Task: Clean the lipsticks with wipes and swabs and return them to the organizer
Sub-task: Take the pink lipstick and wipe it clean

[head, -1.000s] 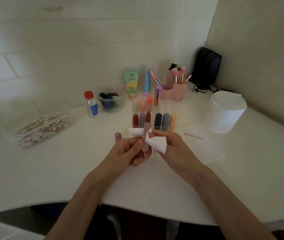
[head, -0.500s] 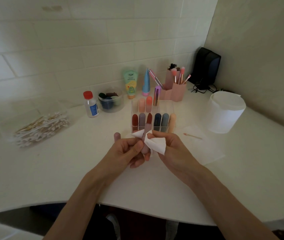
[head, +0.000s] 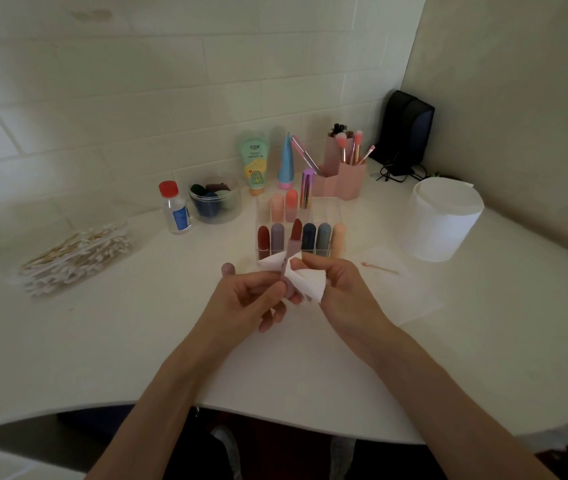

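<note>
While the left hand (head: 246, 296) keeps its fingers closed around the lipstick (head: 292, 258) in front of the organizer (head: 265, 252), the right hand (head: 339, 289) has slid its pinched wipe (head: 305, 282) lower down the tube, so cleaning continues.

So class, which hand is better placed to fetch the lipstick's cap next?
Left, probably: the mauve cap stands just beyond the left hand, while the right hand pinches the wipe around the lipstick.

An uncapped mauve lipstick (head: 291, 263) with a dark red bullet is held upright, wrapped by a white wipe (head: 306, 284), before the clear organizer (head: 327, 252) of capped lipsticks (head: 310, 235).
</note>
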Motion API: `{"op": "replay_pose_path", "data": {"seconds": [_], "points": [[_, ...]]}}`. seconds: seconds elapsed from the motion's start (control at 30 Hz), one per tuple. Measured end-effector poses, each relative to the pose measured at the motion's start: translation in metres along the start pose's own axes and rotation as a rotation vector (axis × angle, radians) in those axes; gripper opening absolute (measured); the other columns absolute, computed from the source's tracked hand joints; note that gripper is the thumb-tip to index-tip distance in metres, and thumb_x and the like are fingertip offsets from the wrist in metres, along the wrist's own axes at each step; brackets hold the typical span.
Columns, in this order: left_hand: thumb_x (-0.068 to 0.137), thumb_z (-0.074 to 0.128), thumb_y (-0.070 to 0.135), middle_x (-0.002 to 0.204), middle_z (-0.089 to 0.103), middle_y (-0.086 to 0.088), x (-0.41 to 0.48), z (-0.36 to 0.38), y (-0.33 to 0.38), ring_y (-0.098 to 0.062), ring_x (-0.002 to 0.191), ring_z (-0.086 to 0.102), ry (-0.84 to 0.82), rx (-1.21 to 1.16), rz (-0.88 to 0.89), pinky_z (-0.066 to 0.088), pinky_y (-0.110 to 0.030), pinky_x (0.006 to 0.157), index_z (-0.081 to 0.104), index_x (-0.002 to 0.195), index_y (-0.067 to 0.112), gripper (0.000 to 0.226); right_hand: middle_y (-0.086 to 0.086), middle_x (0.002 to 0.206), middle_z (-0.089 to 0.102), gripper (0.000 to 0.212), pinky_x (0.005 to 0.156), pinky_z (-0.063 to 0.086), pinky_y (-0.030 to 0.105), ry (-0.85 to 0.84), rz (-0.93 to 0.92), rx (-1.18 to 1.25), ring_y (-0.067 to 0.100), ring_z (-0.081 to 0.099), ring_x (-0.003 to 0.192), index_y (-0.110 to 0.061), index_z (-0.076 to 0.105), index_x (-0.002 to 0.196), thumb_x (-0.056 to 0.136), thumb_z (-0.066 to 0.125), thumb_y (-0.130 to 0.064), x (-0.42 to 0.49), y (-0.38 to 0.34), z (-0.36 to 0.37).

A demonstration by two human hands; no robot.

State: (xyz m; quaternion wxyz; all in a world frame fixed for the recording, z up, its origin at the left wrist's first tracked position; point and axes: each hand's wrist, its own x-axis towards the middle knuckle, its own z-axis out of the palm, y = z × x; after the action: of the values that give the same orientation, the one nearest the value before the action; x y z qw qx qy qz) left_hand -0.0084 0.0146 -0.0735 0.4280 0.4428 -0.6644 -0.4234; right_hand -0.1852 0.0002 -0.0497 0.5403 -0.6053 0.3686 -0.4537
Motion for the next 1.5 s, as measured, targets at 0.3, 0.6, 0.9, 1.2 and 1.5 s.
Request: {"op": "replay_pose_path", "data": {"seconds": [0.3, 0.6, 0.9, 1.2, 1.5], "points": [[0.083, 0.074, 0.025, 0.081, 0.073, -0.003, 0.006, 0.001, -0.004, -0.006, 0.062, 0.065, 0.196, 0.003, -0.077, 0.052, -0.016, 0.066, 0.077, 0.098, 0.02, 0.016, -0.024, 0.09, 0.075, 0.015, 0.078, 0.052, 0.014, 0.067, -0.009, -0.146, -0.002, 0.068, 0.093, -0.043, 0.075, 0.097, 0.094, 0.068, -0.03, 0.007, 0.004, 0.005], [0.089, 0.063, 0.028, 0.078, 0.078, -0.001, 0.003, -0.002, -0.003, -0.01, 0.065, 0.064, 0.113, -0.035, -0.009, 0.049, -0.027, 0.073, 0.077, 0.102, 0.018, 0.021, 0.0, 0.092, 0.078, 0.017, 0.082, 0.052, 0.017, 0.031, 0.001, -0.082, 0.007, 0.069, 0.09, -0.024, 0.078, 0.107, 0.098, 0.063, -0.027, 0.003, 0.003, 0.0], [0.082, 0.065, 0.026, 0.081, 0.078, -0.001, 0.004, -0.001, 0.003, -0.018, 0.069, 0.073, 0.112, -0.198, -0.107, 0.057, -0.023, 0.061, 0.073, 0.105, 0.018, 0.026, -0.009, 0.094, 0.078, 0.02, 0.087, 0.051, 0.019, 0.051, 0.011, -0.092, 0.006, 0.068, 0.1, -0.026, 0.08, 0.105, 0.093, 0.068, -0.037, 0.005, 0.006, 0.0], [0.079, 0.076, 0.01, 0.077, 0.078, -0.005, 0.004, -0.002, -0.001, -0.017, 0.066, 0.074, 0.189, -0.153, -0.069, 0.056, -0.021, 0.059, 0.077, 0.1, 0.007, 0.02, -0.004, 0.103, 0.078, 0.022, 0.093, 0.054, 0.024, 0.057, 0.021, -0.129, 0.013, 0.069, 0.104, -0.021, 0.08, 0.11, 0.095, 0.07, -0.033, 0.007, 0.008, 0.001], [0.091, 0.055, 0.025, 0.095, 0.079, 0.001, 0.003, -0.001, 0.007, -0.022, 0.073, 0.076, 0.056, -0.275, -0.156, 0.053, -0.023, 0.051, 0.074, 0.104, 0.013, 0.026, -0.007, 0.101, 0.078, 0.017, 0.079, 0.05, 0.012, 0.052, 0.015, 0.006, 0.001, 0.07, 0.093, -0.015, 0.079, 0.107, 0.097, 0.066, -0.015, 0.003, 0.004, -0.004]]}}
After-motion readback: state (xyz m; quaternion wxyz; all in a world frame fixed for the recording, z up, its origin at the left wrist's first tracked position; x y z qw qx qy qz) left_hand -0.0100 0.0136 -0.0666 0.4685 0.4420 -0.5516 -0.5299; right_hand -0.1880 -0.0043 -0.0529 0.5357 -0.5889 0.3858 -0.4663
